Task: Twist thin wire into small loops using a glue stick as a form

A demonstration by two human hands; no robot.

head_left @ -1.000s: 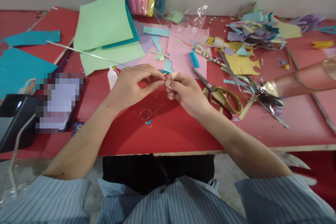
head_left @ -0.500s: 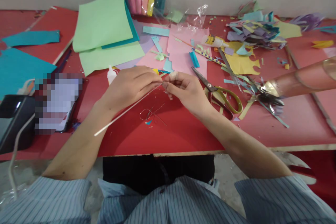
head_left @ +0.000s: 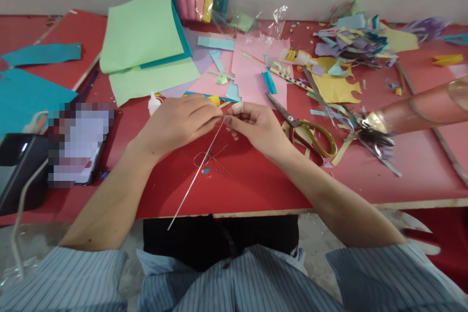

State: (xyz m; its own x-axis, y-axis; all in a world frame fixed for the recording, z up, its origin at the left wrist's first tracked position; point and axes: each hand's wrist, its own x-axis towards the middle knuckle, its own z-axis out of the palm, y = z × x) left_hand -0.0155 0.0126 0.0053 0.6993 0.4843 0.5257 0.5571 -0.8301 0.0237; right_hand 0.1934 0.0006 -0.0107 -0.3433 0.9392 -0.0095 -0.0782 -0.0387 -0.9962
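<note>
A thin white strip [head_left: 193, 180] slants down from my fingertips and past the table's front edge. My right hand [head_left: 256, 124] is closed in a pinch on its upper end, with something pale wrapped round one finger. My left hand [head_left: 186, 119] is also closed at that end, its fingertips nearly meeting those of the right; whatever it pinches there is hidden. Behind the left hand, a white glue bottle [head_left: 154, 103] is partly covered. Under the strip lie a loop of thin wire or thread [head_left: 203, 157] and a small blue scrap [head_left: 206, 171].
Scissors [head_left: 292, 122] lie open right of my right hand. Beyond are pink paper [head_left: 248, 58], green sheets [head_left: 142, 34], a second glue bottle [head_left: 298, 56] and shredded paper [head_left: 351, 44]. A phone [head_left: 82, 144] lies left; a brown cylindrical object [head_left: 420, 109] lies right.
The strip's free end has swung down and to the right, from over my left forearm to past the table's front edge. Both hands have stayed nearly in place.
</note>
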